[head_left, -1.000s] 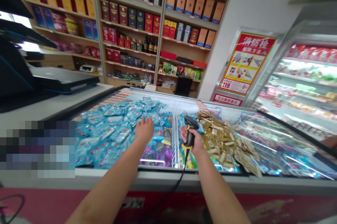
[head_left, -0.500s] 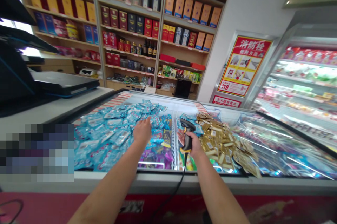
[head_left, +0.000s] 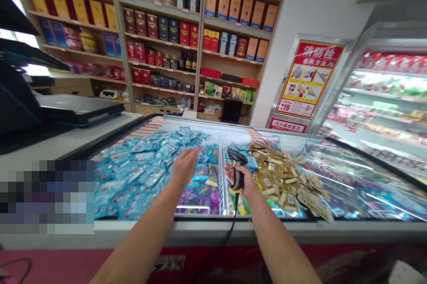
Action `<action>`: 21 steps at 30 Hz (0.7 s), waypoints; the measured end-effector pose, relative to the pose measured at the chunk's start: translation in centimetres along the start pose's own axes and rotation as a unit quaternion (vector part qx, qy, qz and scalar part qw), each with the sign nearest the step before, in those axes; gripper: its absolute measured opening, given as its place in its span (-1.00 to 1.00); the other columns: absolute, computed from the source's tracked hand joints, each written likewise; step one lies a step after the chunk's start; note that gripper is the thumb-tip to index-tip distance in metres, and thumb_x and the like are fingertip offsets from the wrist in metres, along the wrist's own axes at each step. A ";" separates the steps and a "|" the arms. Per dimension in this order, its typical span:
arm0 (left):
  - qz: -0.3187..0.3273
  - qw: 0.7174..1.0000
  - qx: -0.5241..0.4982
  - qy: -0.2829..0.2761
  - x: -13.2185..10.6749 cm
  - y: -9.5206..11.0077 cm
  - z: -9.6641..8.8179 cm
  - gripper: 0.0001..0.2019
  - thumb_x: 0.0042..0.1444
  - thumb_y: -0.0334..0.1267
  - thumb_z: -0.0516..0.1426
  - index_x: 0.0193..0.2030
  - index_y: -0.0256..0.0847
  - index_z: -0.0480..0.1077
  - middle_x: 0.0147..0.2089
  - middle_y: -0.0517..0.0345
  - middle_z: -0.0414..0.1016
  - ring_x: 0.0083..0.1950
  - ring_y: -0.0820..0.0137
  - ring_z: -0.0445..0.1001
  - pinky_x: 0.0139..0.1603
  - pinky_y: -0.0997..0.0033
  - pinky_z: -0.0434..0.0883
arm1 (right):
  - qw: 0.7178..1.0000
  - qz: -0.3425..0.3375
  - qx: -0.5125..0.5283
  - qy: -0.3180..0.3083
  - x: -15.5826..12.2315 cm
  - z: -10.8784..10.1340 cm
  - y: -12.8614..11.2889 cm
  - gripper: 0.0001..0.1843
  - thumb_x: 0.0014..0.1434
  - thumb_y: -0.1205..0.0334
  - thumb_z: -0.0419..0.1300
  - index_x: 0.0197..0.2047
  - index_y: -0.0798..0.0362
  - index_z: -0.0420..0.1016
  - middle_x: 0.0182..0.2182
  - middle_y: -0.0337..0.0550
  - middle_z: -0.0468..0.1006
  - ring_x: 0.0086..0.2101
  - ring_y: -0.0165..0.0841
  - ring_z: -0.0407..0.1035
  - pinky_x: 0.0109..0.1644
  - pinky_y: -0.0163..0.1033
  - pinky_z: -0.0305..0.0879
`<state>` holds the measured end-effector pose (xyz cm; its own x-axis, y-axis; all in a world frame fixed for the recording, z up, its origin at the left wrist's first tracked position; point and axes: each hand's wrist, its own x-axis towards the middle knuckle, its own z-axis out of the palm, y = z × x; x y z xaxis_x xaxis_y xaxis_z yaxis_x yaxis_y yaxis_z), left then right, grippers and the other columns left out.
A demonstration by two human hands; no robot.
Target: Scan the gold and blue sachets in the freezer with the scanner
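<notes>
My right hand [head_left: 246, 182] is wrapped round the handle of a black and yellow barcode scanner [head_left: 238, 172], held upright with its head tilted to the left. A black cable runs down from its base. My left hand [head_left: 185, 166] hovers over the blue packets, its fingers drawn together and pointing right; whatever they may hold is hidden. Below it, many light-blue packets [head_left: 133, 168] lie heaped in the left part of the chest freezer [head_left: 230, 127]. Gold packets [head_left: 275, 172] lie piled just right of the scanner.
A white wire divider [head_left: 220, 181] stands between the two piles. Glass lids cover the freezer's right side. On the left, a counter [head_left: 133, 120] carries a dark machine with a flat plate [head_left: 80, 107]. Shelves of boxes [head_left: 160, 52] line the back wall; a lit cooler [head_left: 380, 101] stands at right.
My left hand has moved slightly right, towards the scanner, and its fingers now point more to the right. The right hand still grips the scanner in nearly the same place.
</notes>
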<state>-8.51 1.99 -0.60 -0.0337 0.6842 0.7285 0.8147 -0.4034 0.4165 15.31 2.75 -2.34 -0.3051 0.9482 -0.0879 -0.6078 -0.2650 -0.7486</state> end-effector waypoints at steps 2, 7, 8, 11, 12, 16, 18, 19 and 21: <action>0.082 0.989 0.025 -0.119 -0.4 0.7 0.7 -0.69 0.17 -0.38 -0.02 -0.04 -0.09 0.46 -0.09 0.04 0.52 0.01 0.29 0.41 0.08 0.29 0.29 | 1.000 0.007 0.007 0.002 0.0 0.0 0.0 -0.76 -0.14 0.26 0.21 -0.31 0.10 0.49 -0.27 -0.10 0.59 -0.21 -0.24 0.49 -0.25 -0.25 0.43; 0.087 0.961 0.094 -0.245 -0.9 1.6 2.1 -0.75 0.17 -0.30 -0.01 -0.24 -0.09 0.51 -0.21 0.04 0.55 -0.12 0.27 0.46 -0.09 0.32 0.37 | 1.000 0.024 0.012 0.011 -0.1 -0.2 0.0 -0.79 -0.10 0.25 0.22 -0.32 0.10 0.48 -0.32 -0.11 0.60 -0.31 -0.29 0.49 -0.28 -0.26 0.42; 0.073 0.967 0.110 -0.220 -0.9 1.6 2.2 -0.75 0.18 -0.24 -0.01 -0.24 -0.12 0.51 -0.19 0.01 0.54 -0.08 0.24 0.44 -0.05 0.28 0.35 | 0.999 0.031 0.006 0.011 -0.2 -0.2 0.0 -0.80 -0.09 0.25 0.21 -0.32 0.11 0.48 -0.33 -0.11 0.60 -0.33 -0.31 0.49 -0.29 -0.27 0.41; 0.012 0.975 0.154 -0.160 -1.0 1.4 2.8 -0.61 0.10 -0.03 0.08 -0.03 -0.20 0.45 -0.04 -0.11 0.50 0.07 0.08 0.34 0.08 0.12 0.26 | 0.998 0.053 -0.026 0.006 -0.4 -0.2 0.1 -0.79 -0.08 0.26 0.21 -0.32 0.16 0.49 -0.35 -0.07 0.60 -0.38 -0.33 0.48 -0.33 -0.29 0.39; -0.010 0.974 0.161 -0.160 -1.0 1.4 3.0 -0.51 0.06 0.02 0.11 0.05 -0.23 0.40 -0.01 -0.15 0.48 0.11 0.04 0.31 0.11 0.09 0.24 | 0.998 0.057 -0.038 0.003 -0.5 -0.1 0.1 -0.78 -0.08 0.26 0.21 -0.32 0.17 0.50 -0.36 -0.06 0.60 -0.39 -0.34 0.48 -0.35 -0.30 0.39; -0.056 0.970 0.138 -0.192 -1.1 1.2 3.6 -0.34 -0.03 0.00 0.20 0.21 -0.23 0.26 0.01 -0.16 0.44 0.17 0.03 0.25 0.14 0.11 0.20 | 0.995 0.067 -0.068 -0.004 -0.7 0.0 0.1 -0.78 -0.08 0.25 0.22 -0.32 0.16 0.50 -0.37 -0.06 0.59 -0.42 -0.34 0.47 -0.40 -0.31 0.36; -0.074 0.976 0.102 -0.176 -1.0 1.0 3.6 -0.35 -0.03 -0.12 0.22 0.22 -0.22 0.24 0.05 -0.12 0.39 0.13 0.11 0.30 0.13 0.18 0.22 | 0.995 0.068 -0.073 -0.011 -0.8 0.0 0.1 -0.79 -0.09 0.25 0.22 -0.33 0.15 0.51 -0.38 -0.07 0.59 -0.42 -0.34 0.46 -0.39 -0.31 0.36; -0.090 0.979 0.078 -0.163 -0.9 0.8 3.5 -0.37 -0.02 -0.20 0.21 0.23 -0.21 0.23 0.07 -0.11 0.36 0.09 0.17 0.34 0.12 0.23 0.24 | 0.995 0.070 -0.074 -0.019 -0.8 -0.1 0.1 -0.79 -0.09 0.24 0.23 -0.34 0.15 0.51 -0.39 -0.08 0.59 -0.42 -0.34 0.46 -0.38 -0.31 0.36; -0.121 0.983 0.029 -0.137 -0.7 0.5 3.4 -0.40 0.00 -0.32 0.18 0.24 -0.19 0.22 0.09 -0.08 0.32 0.03 0.26 0.39 0.08 0.30 0.29 | 0.993 0.080 -0.080 -0.043 -1.0 -0.2 0.1 -0.78 -0.10 0.24 0.24 -0.33 0.16 0.51 -0.40 -0.08 0.58 -0.41 -0.34 0.46 -0.36 -0.30 0.36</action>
<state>-6.13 3.35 -2.75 -0.0792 0.8969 0.4351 0.8339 -0.1795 0.5219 15.68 1.86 -2.43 -0.4536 0.8761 -0.1634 -0.4238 -0.3733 -0.8253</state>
